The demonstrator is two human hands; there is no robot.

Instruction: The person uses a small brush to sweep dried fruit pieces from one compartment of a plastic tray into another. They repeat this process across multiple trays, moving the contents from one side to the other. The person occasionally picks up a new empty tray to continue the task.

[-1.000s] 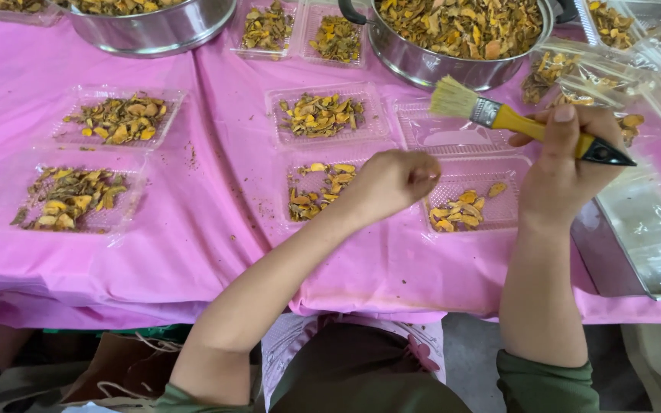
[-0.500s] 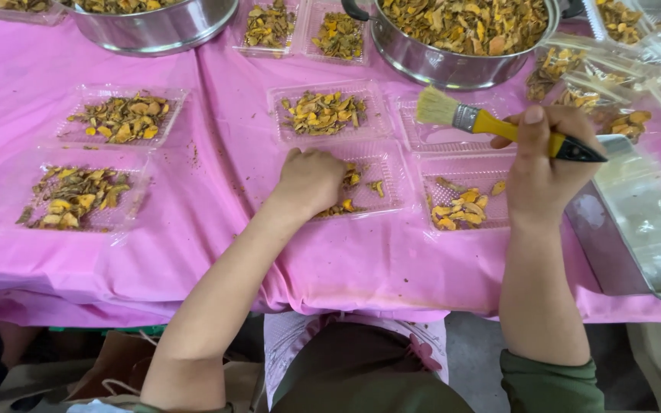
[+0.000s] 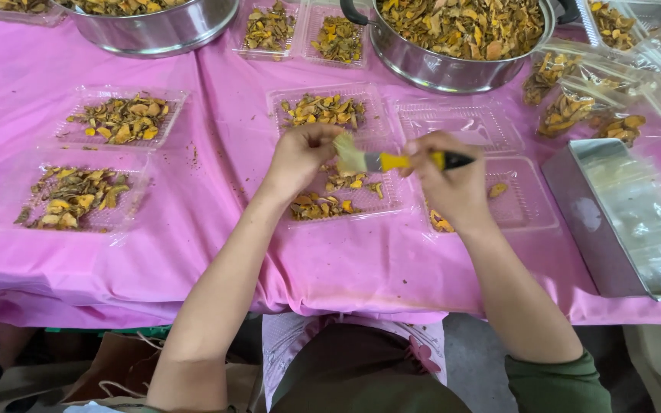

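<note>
We hold a small brush (image 3: 392, 160) in our right hand (image 3: 453, 183), fingers closed round its yellow and black handle, so the pale bristles point left toward our left hand (image 3: 300, 157). That left hand is pinched shut just against the bristles, seemingly on a small piece held up to them, though what sits between those fingers is too hidden for us to tell. Both hands hover above the clear tray (image 3: 342, 191) in front of us, which keeps whatever falls over the dried yellow slices lying in it and not over the pink cloth (image 3: 216, 229). An almost bare tray (image 3: 514, 199) lies just to the right under our right wrist, with only a few slices in it. Further back stand a filled tray (image 3: 323, 111), an unfilled one (image 3: 460, 122), and a large metal pot (image 3: 453, 69) heaped with slices; a second big bowl (image 3: 154, 30) sits back left. Two more filled trays (image 3: 120, 118) lie well to the left, with open cloth between them and us. To the right a metal tin (image 3: 621, 222) of clear bags stands near the worktop's front edge, crowding that side, so the free room is to the left and toward us.
</note>
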